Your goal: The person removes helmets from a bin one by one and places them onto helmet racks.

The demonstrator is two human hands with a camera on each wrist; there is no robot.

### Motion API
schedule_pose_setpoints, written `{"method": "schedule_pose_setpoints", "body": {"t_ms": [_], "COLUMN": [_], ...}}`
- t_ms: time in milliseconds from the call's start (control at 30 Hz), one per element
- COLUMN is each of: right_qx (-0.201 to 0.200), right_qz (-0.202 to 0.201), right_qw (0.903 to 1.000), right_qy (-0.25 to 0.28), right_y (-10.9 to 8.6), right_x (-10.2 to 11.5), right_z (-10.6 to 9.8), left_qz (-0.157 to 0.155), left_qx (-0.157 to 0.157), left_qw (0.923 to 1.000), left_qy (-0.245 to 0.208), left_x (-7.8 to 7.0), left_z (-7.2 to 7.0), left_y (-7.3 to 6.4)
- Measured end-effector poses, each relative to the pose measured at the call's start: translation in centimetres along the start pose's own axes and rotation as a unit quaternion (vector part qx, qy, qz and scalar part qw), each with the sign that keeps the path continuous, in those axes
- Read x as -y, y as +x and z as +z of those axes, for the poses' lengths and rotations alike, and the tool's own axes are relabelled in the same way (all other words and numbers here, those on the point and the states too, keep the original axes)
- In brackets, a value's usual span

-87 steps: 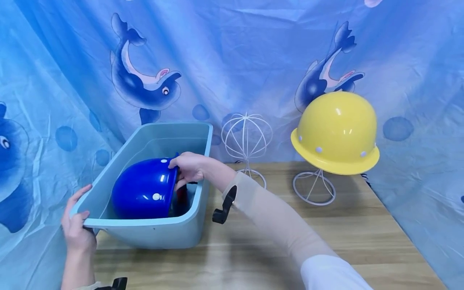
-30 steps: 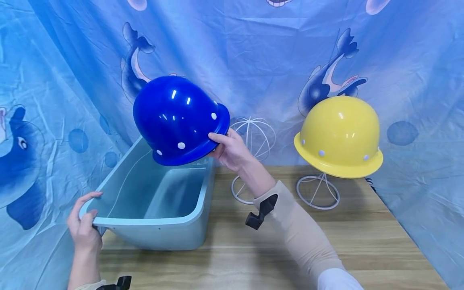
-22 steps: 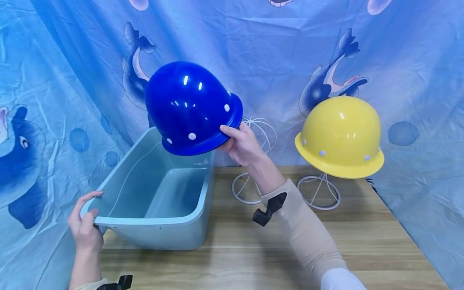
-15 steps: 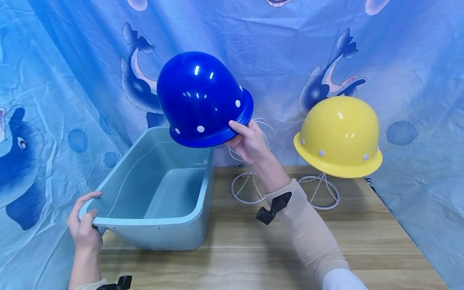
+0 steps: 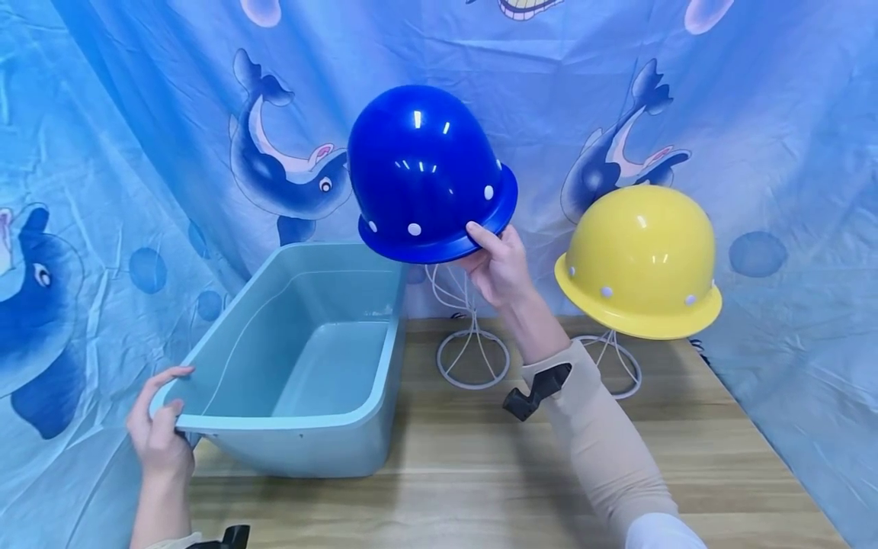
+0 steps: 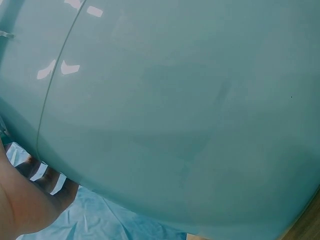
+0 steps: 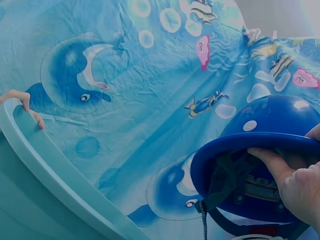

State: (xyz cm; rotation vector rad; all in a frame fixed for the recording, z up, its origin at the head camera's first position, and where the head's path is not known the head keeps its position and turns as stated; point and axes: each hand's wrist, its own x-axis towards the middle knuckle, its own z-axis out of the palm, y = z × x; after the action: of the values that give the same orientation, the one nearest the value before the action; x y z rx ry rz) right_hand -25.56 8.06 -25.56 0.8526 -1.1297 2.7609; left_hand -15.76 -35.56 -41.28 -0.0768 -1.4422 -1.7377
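Note:
A blue hard hat [image 5: 418,168] is held up by my right hand [image 5: 504,267], thumb on top of the brim and fingers beneath. The right wrist view shows the hat's dark inside and a strap hanging under the brim. Below the hat stands a white wire stand [image 5: 473,358]; its upper part is mostly hidden by the hat and hand. My left hand [image 5: 162,431] grips the near left corner of a light blue plastic tub [image 5: 309,419], fingers over the rim. In the left wrist view the tub wall [image 6: 175,100] fills most of the picture.
A yellow hard hat [image 5: 638,259] sits on a second wire stand [image 5: 617,374] to the right, close to my right forearm. Wood-patterned tabletop [image 5: 466,473] lies under everything. A blue dolphin-print curtain [image 5: 521,91] hangs behind and at the sides.
My right hand has lifted the blue hard hat out of the tub, then carried it up and right, turning it more upright, above the nearer wire stand. My left hand keeps its grip on the tub.

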Motion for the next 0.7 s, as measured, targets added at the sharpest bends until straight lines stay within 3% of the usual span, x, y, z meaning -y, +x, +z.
{"method": "schedule_pose_setpoints", "body": {"t_ms": [433,700], "right_qx": [-0.036,-0.054], "right_qz": [-0.019,-0.040], "right_qw": [0.9989,0.9970], "right_qy": [0.025,0.039], "right_y": [-0.7,-1.7], "right_x": [0.4,0.2], "right_z": [-1.4,-1.9], "left_qz": [-0.001,0.005], "left_qx": [-0.016,-0.001], "left_qw": [0.9998,0.9999], "left_qy": [0.014,0.009], "left_x": [-0.1,0.0], "left_z": [0.0,-0.2], "left_y": [-0.3,-0.1]}}
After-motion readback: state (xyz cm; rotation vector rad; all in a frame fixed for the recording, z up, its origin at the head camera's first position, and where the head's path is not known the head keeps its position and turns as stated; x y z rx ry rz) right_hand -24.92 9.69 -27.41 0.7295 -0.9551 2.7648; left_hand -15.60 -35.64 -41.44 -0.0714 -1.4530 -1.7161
